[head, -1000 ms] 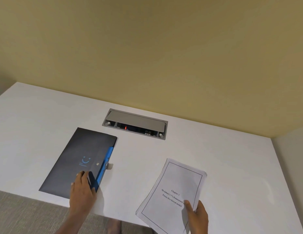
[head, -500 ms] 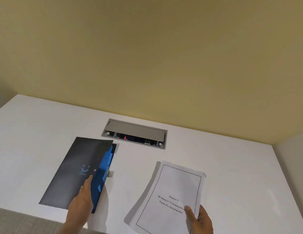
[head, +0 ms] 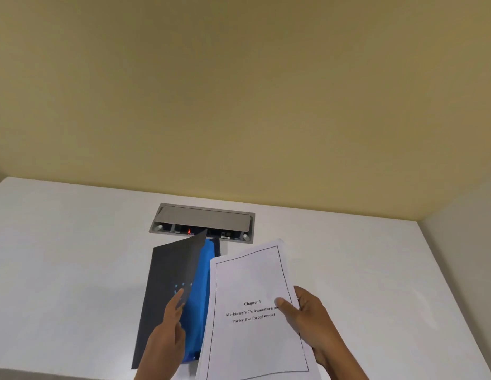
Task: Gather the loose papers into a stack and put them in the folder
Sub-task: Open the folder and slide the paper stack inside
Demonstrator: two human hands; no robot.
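Observation:
A dark grey folder with a bright blue inside lies on the white table near its front edge. My left hand grips the edge of its front cover and holds it lifted, so the blue lining shows. A stack of white papers with a framed title page reading "Chapter 3" is held in my right hand, thumb on top. The stack hangs just right of the opened folder, its left edge over the blue inside.
A grey cable box with a raised lid is set into the table behind the folder, close to the yellow wall. A side wall bounds the table on the right. The table's front edge runs along the bottom left.
My left hand has lifted the folder's cover higher, opening it wide. My right hand has carried the paper stack left and up, until it overlaps the folder's open side.

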